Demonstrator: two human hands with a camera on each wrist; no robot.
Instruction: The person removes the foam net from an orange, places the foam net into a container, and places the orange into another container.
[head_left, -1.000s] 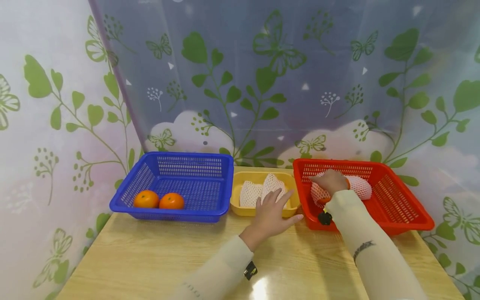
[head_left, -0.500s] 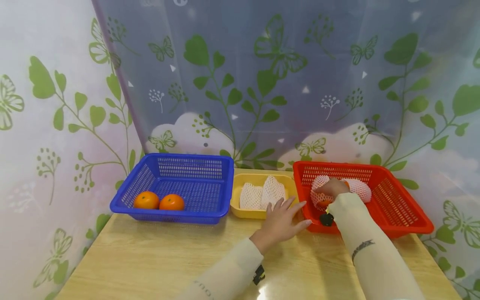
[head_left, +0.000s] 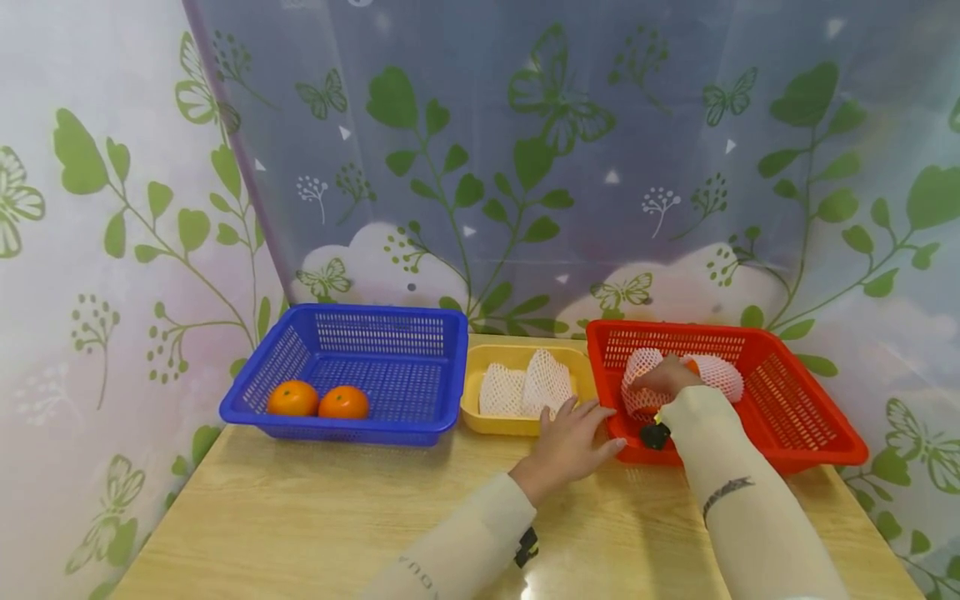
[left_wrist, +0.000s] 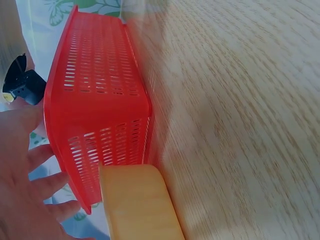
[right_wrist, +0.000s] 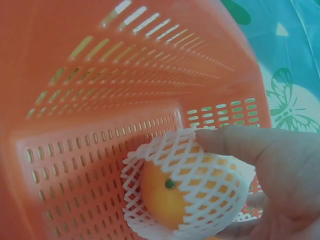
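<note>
My right hand (head_left: 669, 377) reaches into the red basket (head_left: 813, 410) and grips an orange (right_wrist: 165, 195) wrapped in a white foam net (right_wrist: 212, 192). The thumb presses the net from above, and the other fingers are partly hidden behind the fruit. A green stem end shows through the net's opening. Just right of that hand lies another netted orange (head_left: 720, 379). My left hand (head_left: 567, 442) has its fingers spread at the red basket's left rim, beside the yellow tray (head_left: 495, 427); it holds nothing.
Two foam nets (head_left: 501, 392) lie in the yellow tray, between the baskets. At the left stands a blue basket (head_left: 408, 427) holding two bare oranges (head_left: 343, 403). All stand on a wooden table (head_left: 300, 517) against a patterned curtain (head_left: 465, 125).
My left hand has moved right, from in front of the yellow tray to the red basket's left rim. My right hand stays at the netted orange, shifting slightly.
</note>
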